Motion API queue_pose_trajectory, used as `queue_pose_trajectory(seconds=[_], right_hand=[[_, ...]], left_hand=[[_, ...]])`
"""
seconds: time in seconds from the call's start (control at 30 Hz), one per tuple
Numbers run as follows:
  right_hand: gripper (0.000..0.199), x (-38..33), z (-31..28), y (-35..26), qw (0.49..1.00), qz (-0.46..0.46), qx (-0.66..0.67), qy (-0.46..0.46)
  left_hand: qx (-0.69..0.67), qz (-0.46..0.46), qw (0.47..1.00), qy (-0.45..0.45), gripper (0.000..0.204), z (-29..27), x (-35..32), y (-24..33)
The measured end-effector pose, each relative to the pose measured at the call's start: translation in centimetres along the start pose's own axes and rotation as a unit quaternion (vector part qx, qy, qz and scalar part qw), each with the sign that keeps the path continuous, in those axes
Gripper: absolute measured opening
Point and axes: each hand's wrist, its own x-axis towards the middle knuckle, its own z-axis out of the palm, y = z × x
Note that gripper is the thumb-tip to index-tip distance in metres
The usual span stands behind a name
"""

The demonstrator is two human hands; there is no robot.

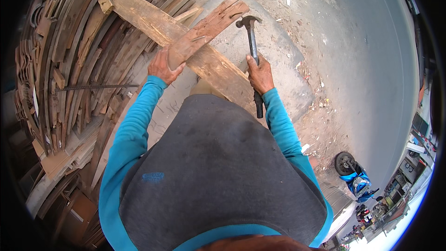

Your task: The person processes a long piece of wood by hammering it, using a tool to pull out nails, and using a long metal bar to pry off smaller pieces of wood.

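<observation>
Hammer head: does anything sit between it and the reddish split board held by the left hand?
Nothing visible does. The hammer, gripped by the right hand, has its head just right of the reddish split board, with only grey concrete slab showing in the gap. The left hand holds the board's lower end, away from the head.

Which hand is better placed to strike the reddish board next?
Probably the right hand: it already holds the claw hammer raised beside the reddish board. The left hand is steadying that board's lower end.
</observation>
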Motion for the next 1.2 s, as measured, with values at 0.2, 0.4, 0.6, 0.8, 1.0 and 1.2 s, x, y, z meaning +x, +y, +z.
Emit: queue_pose_trajectory(seconds=[0.2,0.4,0.6,0.8,1.0,1.2], right_hand=[[0.039,-4.7,-1.7,-4.2,0.983,-0.065,0.137,0.1],[0.028,-2.4,-4.0,-8.9,0.814,-0.353,0.377,0.267],[0.047,-0.6,-0.2,-1.4,0.998,-0.019,0.024,0.061],[0.029,-5.2,-8.0,-12.0,0.869,-0.322,0.266,0.265],[0.033,-0.5,-1.7,-3.6,0.946,-0.2,0.126,0.223],[0.037,-0.9,-4.0,-4.5,0.985,-0.041,0.142,0.092]], left_hand=[[0.013,0.002,1.0,0.017,0.086,0.0,-0.4,0.2],[-0.008,0.006,1.0,0.016,0.089,0.8,-0.7,-0.7],[0.013,0.005,1.0,0.025,0.09,1.3,-1.1,-1.2],[0.012,-0.03,0.999,-0.012,0.089,0.6,-0.9,-0.5],[0.015,-0.002,1.0,0.008,0.088,0.3,0.0,-0.2],[0.061,0.03,0.996,0.05,0.088,0.5,-0.3,-1.0]])
